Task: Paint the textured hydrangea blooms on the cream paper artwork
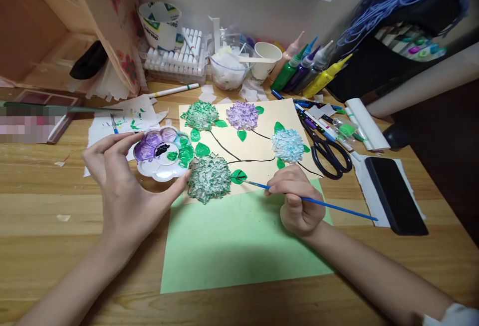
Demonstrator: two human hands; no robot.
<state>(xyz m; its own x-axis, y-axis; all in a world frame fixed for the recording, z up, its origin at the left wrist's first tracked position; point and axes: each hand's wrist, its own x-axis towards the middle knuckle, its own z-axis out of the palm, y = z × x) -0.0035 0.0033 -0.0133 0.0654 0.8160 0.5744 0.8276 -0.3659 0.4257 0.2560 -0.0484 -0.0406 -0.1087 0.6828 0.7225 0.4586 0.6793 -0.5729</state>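
Note:
My left hand (129, 186) grips a flower-shaped paint palette (160, 168) by its edges, with purple, green and black paint in it. In my right hand (299, 198) is a thin blue paintbrush (337, 207), its tip at a green painted leaf (238, 176) that has dark vein lines. The leaf lies on a cream sheet (258, 171) bearing textured flowers in green, purple (242, 115) and light blue (288, 145), joined by black stems. The nearest green flower (209, 178) sits just right of the palette. Under the cream sheet's front edge is a light green sheet (239, 246).
Black-handled scissors (331, 159) and a phone (396, 196) lie on the right. Paint bottles (299, 74), a paper cup (265, 61), a tub of scraps (230, 69) and white markers (175, 59) line the back. A paint-smeared tissue (101, 129) lies left.

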